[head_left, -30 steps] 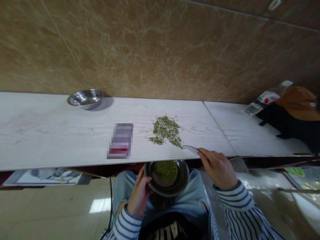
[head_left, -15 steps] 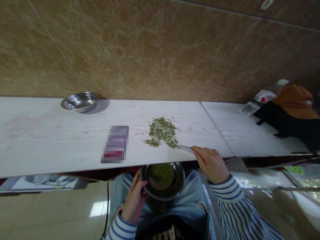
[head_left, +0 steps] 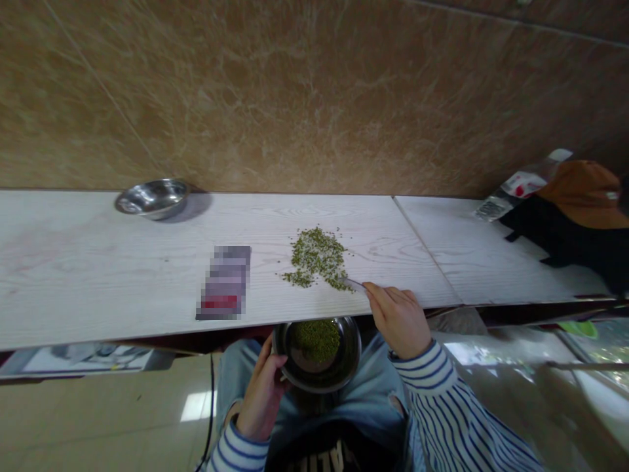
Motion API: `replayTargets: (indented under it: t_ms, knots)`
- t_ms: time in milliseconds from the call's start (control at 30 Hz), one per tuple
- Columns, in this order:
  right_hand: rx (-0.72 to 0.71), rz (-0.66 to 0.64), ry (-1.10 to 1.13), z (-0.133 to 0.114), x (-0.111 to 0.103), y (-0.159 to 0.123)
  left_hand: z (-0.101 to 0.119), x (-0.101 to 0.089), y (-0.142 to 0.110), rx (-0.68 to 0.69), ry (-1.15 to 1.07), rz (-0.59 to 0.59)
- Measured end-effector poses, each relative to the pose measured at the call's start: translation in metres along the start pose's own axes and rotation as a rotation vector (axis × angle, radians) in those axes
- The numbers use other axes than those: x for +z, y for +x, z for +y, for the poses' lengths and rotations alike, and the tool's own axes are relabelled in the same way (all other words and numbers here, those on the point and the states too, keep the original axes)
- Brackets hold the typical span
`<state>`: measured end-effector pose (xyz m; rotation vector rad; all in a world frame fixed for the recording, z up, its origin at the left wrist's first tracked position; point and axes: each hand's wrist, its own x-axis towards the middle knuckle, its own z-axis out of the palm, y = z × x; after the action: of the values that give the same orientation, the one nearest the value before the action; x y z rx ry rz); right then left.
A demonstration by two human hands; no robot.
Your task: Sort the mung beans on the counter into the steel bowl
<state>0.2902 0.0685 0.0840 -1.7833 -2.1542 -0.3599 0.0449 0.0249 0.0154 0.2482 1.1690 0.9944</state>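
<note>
Fingers of my right hand [head_left: 399,321] are clamping a blade [head_left: 354,284] at green grains [head_left: 317,254] toward the counter [head_left: 393,252] front edge; my left hand [head_left: 261,396] is gripping a bowl [head_left: 350,357] mouth-up below, presumably against spills

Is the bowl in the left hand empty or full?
Neither, partly filled: green grains lie inside the bowl, with part of its inside bare.

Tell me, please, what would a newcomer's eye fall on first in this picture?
Probably the green grains scattered on the white table, where the right hand holds a thin tool at their near edge. Next, the metal bowl below the table's front edge, held by the left hand, with a green heap inside.
</note>
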Motion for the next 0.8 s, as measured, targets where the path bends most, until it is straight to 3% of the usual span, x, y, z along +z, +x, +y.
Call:
replayTargets:
  t_ms: [800]
  knots:
    - [-0.034,-0.02,0.052,-0.016,-0.01,-0.011,-0.002,0.004,-0.002,0.011,0.01,-0.017]
